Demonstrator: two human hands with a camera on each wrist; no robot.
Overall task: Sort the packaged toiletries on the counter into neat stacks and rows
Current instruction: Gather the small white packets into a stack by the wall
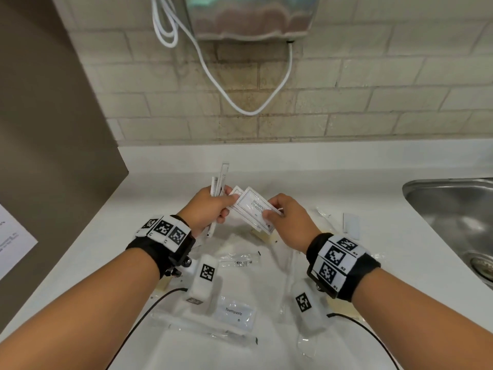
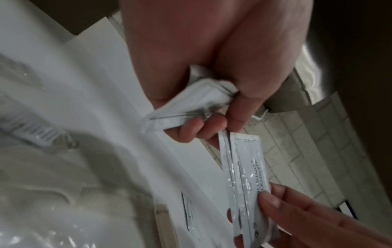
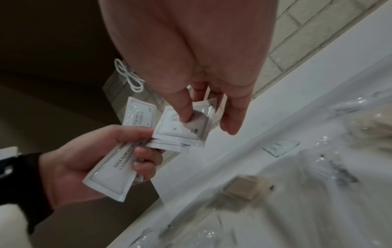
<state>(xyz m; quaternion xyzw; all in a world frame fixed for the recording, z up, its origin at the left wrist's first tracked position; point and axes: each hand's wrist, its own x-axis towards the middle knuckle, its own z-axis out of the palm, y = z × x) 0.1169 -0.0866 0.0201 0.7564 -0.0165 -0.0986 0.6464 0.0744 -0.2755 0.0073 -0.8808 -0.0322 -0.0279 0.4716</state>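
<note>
presently left hand (image 1: 206,209) grips a fanned bunch of shampoo sachets (image 3: 110,171) above the counter (image 1: 306,166); right hand (image 1: 289,218) pinches the top sachet (image 1: 256,209) between thumb and fingers.

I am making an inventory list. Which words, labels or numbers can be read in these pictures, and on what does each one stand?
"SHAMPOO CONDIT…", cut off by fingers: sachet held by both the left hand and the right hand.
"Toothpaste": packet on the counter.
"R2": right wristband.
Paper at left: print too blurred to read.
Wristband squares: coded patterns, not words.
</note>
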